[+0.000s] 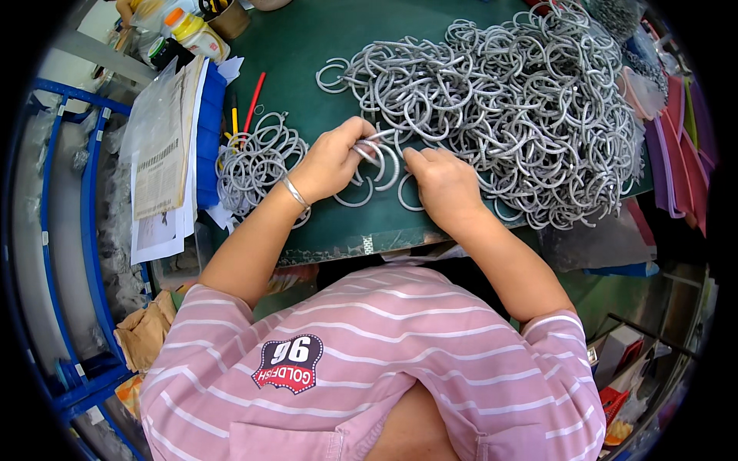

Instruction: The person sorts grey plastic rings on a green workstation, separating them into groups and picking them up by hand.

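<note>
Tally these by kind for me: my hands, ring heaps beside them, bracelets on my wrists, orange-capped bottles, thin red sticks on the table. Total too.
Hands: 2, left hand and right hand
Ring heaps: 2, smaller left heap and larger right heap
Bracelet: 1
Orange-capped bottle: 1
Thin red stick: 1
Total: 7

One view: left fisheye on your head, close above, facing steeply down over your pink striped shirt [400,326] onto the green worktable [304,38]; wide, bowed edges.

A workshop; green worktable [307,77] under a heap of grey rings [523,115]; blue-framed shelving [91,230].
</note>
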`<state>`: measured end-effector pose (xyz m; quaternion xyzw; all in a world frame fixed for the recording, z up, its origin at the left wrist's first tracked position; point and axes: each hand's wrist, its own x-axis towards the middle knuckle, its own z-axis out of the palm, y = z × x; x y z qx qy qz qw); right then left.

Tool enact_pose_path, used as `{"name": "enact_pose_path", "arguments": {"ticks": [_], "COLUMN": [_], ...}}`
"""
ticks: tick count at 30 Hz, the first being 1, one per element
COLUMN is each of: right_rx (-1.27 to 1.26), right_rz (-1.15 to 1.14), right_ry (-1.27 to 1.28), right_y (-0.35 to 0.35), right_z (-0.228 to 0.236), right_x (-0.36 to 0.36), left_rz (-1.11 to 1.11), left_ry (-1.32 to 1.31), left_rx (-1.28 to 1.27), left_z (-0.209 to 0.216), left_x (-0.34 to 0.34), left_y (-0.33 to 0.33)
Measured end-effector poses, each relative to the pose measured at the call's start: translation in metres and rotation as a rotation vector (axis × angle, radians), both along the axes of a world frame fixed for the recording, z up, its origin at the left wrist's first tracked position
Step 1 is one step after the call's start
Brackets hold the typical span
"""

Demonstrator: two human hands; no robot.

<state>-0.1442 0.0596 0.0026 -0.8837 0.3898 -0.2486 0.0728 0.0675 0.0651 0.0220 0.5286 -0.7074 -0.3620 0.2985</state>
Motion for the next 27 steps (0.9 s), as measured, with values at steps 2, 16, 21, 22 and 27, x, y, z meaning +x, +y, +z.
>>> {"name": "enact_pose_path", "arguments": {"ticks": [2,16,21,22,27], "right_rx": [-0.027,0.669,0.699,0.712,0.733], "right_rz": [0.001,0.049,0.016,-0.012,-0.126], "right_ry": [-0.104,-0.862,-0.946,-0.983,-1.016], "right_y": [-0.005,0.0,0.008,0.005,0.001], "right_z": [-0.005,0.006,0.009,0.003,0.011], "right_x": [0.006,-0.017,-0.007,-0.004,-0.001], "left_rz": [0.021,0.189,0.433,0.456,0.496], "left_ry": [0.192,0.678,0.647,0.671,0.789], "left_rx": [0.069,0.169,0.138,0.147,0.257], "left_z": [-0.001,0.011,0.003,0.001,-0.005], "left_x": [-0.005,-0.012,-0.035,-0.037,-0.03], "left_y": [0.0,0.005,-0.004,-0.004,0.005]}}
